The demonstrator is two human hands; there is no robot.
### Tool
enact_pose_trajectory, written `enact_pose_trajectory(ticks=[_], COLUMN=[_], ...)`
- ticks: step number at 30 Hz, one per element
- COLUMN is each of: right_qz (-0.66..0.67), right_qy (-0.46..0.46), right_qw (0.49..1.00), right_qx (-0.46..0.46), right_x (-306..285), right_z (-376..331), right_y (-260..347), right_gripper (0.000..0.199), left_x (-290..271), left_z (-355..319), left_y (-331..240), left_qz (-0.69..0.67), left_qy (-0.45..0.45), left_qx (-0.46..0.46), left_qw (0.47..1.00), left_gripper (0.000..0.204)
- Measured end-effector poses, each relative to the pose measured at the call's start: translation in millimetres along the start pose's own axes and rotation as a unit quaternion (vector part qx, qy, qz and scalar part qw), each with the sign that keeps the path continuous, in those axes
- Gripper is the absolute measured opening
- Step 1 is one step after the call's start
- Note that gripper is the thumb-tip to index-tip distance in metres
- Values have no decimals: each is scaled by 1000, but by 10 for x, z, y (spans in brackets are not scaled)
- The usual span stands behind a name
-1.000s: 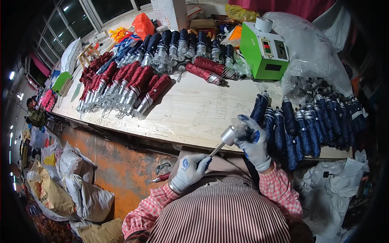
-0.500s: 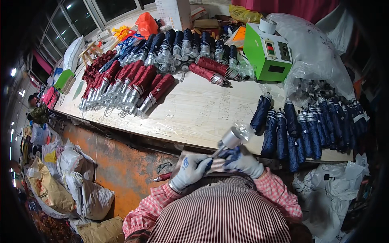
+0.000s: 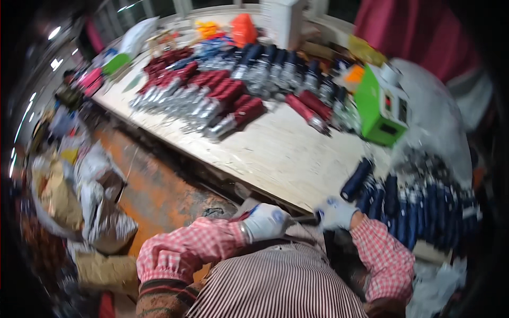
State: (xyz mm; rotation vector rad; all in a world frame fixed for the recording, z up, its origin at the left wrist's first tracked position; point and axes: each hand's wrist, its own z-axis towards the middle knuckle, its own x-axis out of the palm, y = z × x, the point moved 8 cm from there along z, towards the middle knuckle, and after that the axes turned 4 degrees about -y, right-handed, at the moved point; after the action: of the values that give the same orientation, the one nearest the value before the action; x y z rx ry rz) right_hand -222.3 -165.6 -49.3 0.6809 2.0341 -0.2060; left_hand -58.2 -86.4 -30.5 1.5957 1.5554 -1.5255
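Close to the body, both gloved hands, left hand and right hand, sit at the bench edge beside the blue umbrellas; blur hides whether either grip holds anything. Judged risk: a hasty reach could knock the nearest roll off the edge.

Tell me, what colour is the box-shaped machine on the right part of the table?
Bright green, seen in the head view: the machine stands on the wooden table.
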Motion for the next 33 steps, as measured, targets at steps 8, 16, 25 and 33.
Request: enact_pose_trajectory(ticks=[8,16,25,33], right_qz=[-88,12,248,-122], right_qy=[-482,-222,133,-129], right_qw=[870,975,957,983], right_qx=[-49,-29,68,-39], right_x=[-739,-899,-214,-96], right_z=[-421,-78,-66,177], right_y=[644,688,502,179], right_gripper=[47,34,38,54], left_x=[461,238,193,-85], left_z=[-402,-303,-325,-706], left_y=[310,286,307,-84], left_qz=[-608,80,-92,-87], left_qy=[137,-222,-150,-60], left_qx=[87,73,74,23], left_qw=[777,969,982,994], left_gripper=[34,37,33,30])
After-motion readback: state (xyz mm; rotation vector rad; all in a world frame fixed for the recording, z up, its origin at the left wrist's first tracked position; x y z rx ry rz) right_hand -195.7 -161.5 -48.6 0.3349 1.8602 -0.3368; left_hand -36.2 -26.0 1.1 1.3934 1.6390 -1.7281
